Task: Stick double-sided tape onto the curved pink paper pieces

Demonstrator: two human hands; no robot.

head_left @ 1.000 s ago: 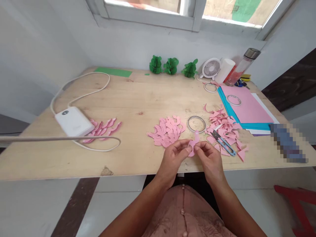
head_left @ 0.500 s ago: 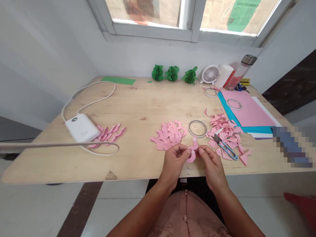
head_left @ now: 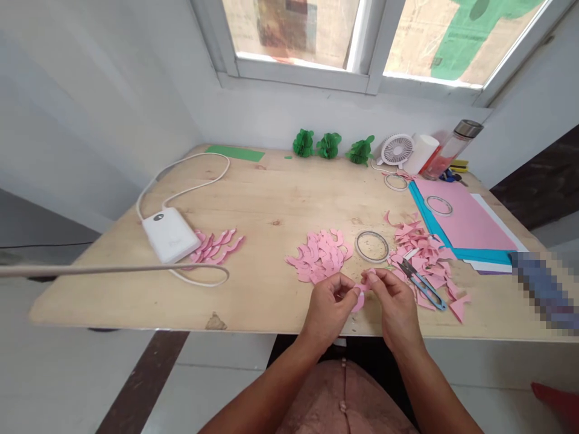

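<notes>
Between my two hands, close to the table's front edge, is a small curved pink paper piece (head_left: pixel 359 303). My left hand (head_left: pixel 329 304) pinches it from the left, with a pale strip showing by the thumb. My right hand (head_left: pixel 394 298) pinches its upper right end, and the fingers cover much of it. Just beyond my left hand lies a pile of curved pink paper cutouts (head_left: pixel 316 256). A roll of narrow tape (head_left: pixel 371 246) lies flat beyond my hands. Blue thread snips (head_left: pixel 425 286) rest on pink paper scraps (head_left: pixel 423 241) to the right.
A white power bank (head_left: pixel 174 236) with a cable lies at left beside wavy pink strips (head_left: pixel 221 246). Green paper pieces (head_left: pixel 329 145), a small fan (head_left: pixel 397 150) and a glass bottle (head_left: pixel 455 150) stand at the back. Coloured sheets (head_left: pixel 470 220) lie at right.
The upper end of the pink paper piece, which stuck up between my hands, is now folded down under my right fingers. The whole view has shifted slightly.
</notes>
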